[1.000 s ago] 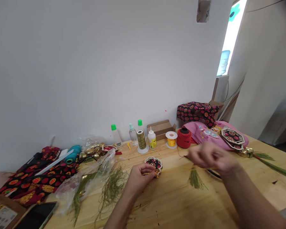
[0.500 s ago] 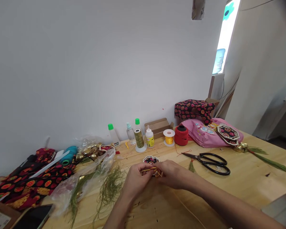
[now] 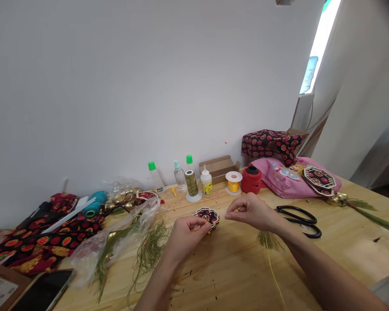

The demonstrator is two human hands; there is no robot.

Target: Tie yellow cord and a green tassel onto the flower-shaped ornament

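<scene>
A scalloped, flower-shaped ornament [image 3: 210, 214] with a dark patterned face and pale rim lies just beyond my left hand [image 3: 190, 231]. The thumb and forefinger of that hand pinch a yellow cord [image 3: 209, 232] at the ornament's near side. My right hand [image 3: 248, 211] is apart from the ornament, to its right, with its fingertips pressed together. A thin yellow strand [image 3: 272, 270] trails from beneath that hand toward the front; its upper part is hidden. Under the right wrist lies a green tassel [image 3: 267, 240]. Black-handled scissors [image 3: 316, 232] are partly covered by the right arm.
Along the wall stand a glue bottle [image 3: 206, 183], an olive thread spool [image 3: 191, 183], a yellow cord spool [image 3: 234, 185] and a red thread cone [image 3: 251, 181]. Green threads [image 3: 151, 246] and a plastic bag [image 3: 90, 261] lie left. A pink bag [image 3: 275, 172] sits at right.
My hands have come apart; the right one has moved right and slightly up, off the ornament. The trailing strand has shifted right. The view has turned a little.
</scene>
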